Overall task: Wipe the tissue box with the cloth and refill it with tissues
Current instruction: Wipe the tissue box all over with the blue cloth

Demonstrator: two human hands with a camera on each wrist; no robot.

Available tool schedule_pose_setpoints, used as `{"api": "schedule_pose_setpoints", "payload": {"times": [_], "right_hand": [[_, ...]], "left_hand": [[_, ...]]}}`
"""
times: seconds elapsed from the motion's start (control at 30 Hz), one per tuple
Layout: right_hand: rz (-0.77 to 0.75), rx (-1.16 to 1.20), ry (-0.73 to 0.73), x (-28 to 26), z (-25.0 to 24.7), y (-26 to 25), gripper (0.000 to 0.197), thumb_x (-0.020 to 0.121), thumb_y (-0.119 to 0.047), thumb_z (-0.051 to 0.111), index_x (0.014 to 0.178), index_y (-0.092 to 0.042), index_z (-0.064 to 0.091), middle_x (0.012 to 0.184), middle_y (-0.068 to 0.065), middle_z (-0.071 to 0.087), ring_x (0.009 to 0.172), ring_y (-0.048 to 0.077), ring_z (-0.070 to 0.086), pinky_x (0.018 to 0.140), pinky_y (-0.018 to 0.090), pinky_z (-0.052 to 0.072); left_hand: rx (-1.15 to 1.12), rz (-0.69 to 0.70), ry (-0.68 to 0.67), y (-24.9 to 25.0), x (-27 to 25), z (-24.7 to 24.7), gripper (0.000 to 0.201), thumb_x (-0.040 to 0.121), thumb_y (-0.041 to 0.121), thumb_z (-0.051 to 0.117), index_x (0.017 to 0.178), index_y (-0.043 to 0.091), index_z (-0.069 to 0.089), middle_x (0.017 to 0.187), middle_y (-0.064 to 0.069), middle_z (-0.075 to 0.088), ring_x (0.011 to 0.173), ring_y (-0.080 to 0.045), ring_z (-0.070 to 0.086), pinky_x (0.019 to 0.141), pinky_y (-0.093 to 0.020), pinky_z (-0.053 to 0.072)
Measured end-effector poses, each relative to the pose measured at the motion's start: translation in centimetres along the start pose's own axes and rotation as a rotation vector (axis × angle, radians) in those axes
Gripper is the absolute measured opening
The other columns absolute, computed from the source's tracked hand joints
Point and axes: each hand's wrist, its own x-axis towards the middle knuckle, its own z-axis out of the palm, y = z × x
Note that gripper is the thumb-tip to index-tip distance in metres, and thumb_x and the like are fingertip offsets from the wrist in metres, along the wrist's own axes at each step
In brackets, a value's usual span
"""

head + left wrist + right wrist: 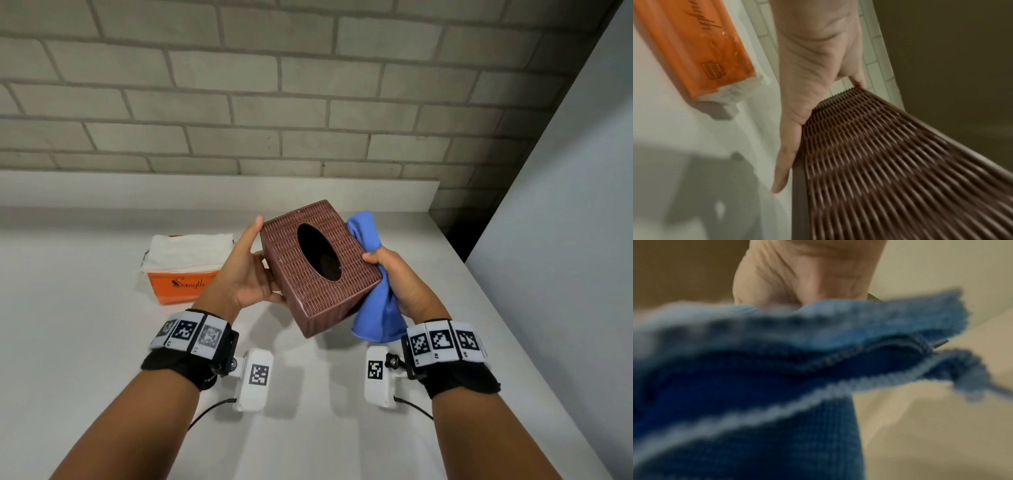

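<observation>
The brown woven-pattern tissue box [291,260] is tilted in the air above the counter, its dark oval opening facing up and nothing showing inside. My left hand [246,270] grips its left side, thumb stretched up along the far corner and fingers beneath. Close up, the left hand's [813,65] palm lies against the tissue box [890,170]. My right hand [400,281] grips a bunched blue cloth [376,315] and presses it against the box's right side. In the blurred right wrist view the cloth [777,369] hangs below my right hand [803,272].
An orange tissue pack [185,274] with white tissues exposed on top lies on the white counter [85,342], left of the box; it shows again as the tissue pack [701,48]. A raised ledge [205,188] and brick wall stand behind. A pale panel [565,205] borders the right.
</observation>
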Motion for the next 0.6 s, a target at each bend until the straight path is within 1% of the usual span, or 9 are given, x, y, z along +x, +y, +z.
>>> {"api": "schedule_pose_setpoints", "payload": {"times": [0.1, 0.17, 0.23, 0.3, 0.37, 0.43, 0.53, 0.57, 0.6], "right_hand": [[0.012, -0.11, 0.017, -0.2, 0.1, -0.8, 0.032, 0.069, -0.024, 0.05, 0.091, -0.006, 0.063, 0.083, 0.013, 0.066, 0.073, 0.023, 0.061, 0.077, 0.035, 0.046], [0.009, -0.194, 0.025, -0.3, 0.1, -1.3, 0.031, 0.069, -0.026, 0.05, 0.09, -0.007, 0.062, 0.086, 0.014, 0.065, 0.08, 0.026, 0.059, 0.084, 0.04, 0.044], [0.001, -0.262, 0.027, -0.4, 0.1, -1.6, 0.021, 0.078, -0.022, 0.05, 0.09, -0.009, 0.061, 0.088, 0.013, 0.065, 0.085, 0.027, 0.058, 0.087, 0.041, 0.044], [-0.032, -0.347, 0.063, -0.5, 0.1, -2.0, 0.014, 0.09, -0.014, 0.045, 0.082, -0.012, 0.058, 0.08, 0.01, 0.061, 0.079, 0.024, 0.056, 0.08, 0.038, 0.043], [-0.094, -0.462, 0.163, -0.9, 0.1, -2.9, 0.024, 0.092, -0.01, 0.042, 0.068, -0.016, 0.046, 0.067, 0.004, 0.047, 0.065, 0.018, 0.044, 0.064, 0.031, 0.036], [-0.16, -0.551, 0.267, -1.5, 0.1, -4.3, 0.031, 0.092, -0.009, 0.041, 0.063, -0.017, 0.034, 0.061, 0.001, 0.033, 0.056, 0.014, 0.03, 0.054, 0.026, 0.025], [-0.26, -0.615, 0.332, -2.3, 0.5, -6.7, 0.024, 0.093, -0.012, 0.04, 0.069, -0.013, 0.04, 0.063, 0.002, 0.036, 0.057, 0.015, 0.031, 0.052, 0.025, 0.025], [-0.274, -0.659, 0.31, -2.2, 1.0, -7.3, 0.019, 0.094, -0.015, 0.039, 0.077, -0.012, 0.048, 0.068, 0.004, 0.045, 0.063, 0.018, 0.039, 0.055, 0.026, 0.03], [-0.264, -0.716, 0.267, -2.0, 1.9, -7.5, 0.018, 0.096, -0.019, 0.039, 0.096, -0.012, 0.056, 0.084, 0.009, 0.058, 0.077, 0.022, 0.05, 0.064, 0.027, 0.038]], "left_hand": [[0.035, 0.001, 0.008, -0.4, 0.0, 0.2, 0.073, 0.075, 0.073, 0.048, 0.111, 0.009, 0.053, 0.091, -0.01, 0.061, 0.087, -0.034, 0.063, 0.083, -0.064, 0.046], [0.061, 0.0, 0.011, -0.6, -0.1, 0.4, 0.071, 0.075, 0.072, 0.047, 0.109, 0.01, 0.056, 0.094, -0.01, 0.062, 0.09, -0.033, 0.063, 0.081, -0.062, 0.048], [0.075, 0.0, 0.028, -0.7, -0.3, 0.7, 0.068, 0.075, 0.07, 0.05, 0.107, 0.01, 0.058, 0.097, -0.01, 0.062, 0.093, -0.031, 0.062, 0.077, -0.058, 0.051], [0.066, 0.011, 0.048, -0.9, -0.5, 0.9, 0.066, 0.076, 0.066, 0.053, 0.108, 0.009, 0.057, 0.099, -0.01, 0.061, 0.095, -0.031, 0.061, 0.074, -0.055, 0.052], [0.07, 0.033, 0.075, -1.0, -0.7, 1.0, 0.066, 0.077, 0.064, 0.053, 0.114, 0.009, 0.054, 0.104, -0.01, 0.059, 0.098, -0.03, 0.059, 0.072, -0.052, 0.053], [0.1, 0.06, 0.107, -1.0, -0.9, 1.2, 0.064, 0.079, 0.063, 0.053, 0.12, 0.013, 0.052, 0.109, -0.009, 0.058, 0.103, -0.029, 0.057, 0.073, -0.05, 0.051], [0.199, 0.095, 0.127, -1.2, -1.0, 1.8, 0.051, 0.082, 0.061, 0.051, 0.114, 0.022, 0.055, 0.108, -0.006, 0.059, 0.103, -0.028, 0.057, 0.073, -0.047, 0.049], [0.221, 0.094, 0.127, -1.3, -1.1, 2.1, 0.047, 0.083, 0.061, 0.05, 0.109, 0.022, 0.056, 0.105, -0.005, 0.06, 0.101, -0.027, 0.058, 0.074, -0.045, 0.049], [0.236, 0.088, 0.127, -1.3, -1.2, 2.5, 0.046, 0.082, 0.061, 0.05, 0.104, 0.022, 0.058, 0.102, -0.005, 0.061, 0.099, -0.027, 0.058, 0.076, -0.044, 0.048]]}}
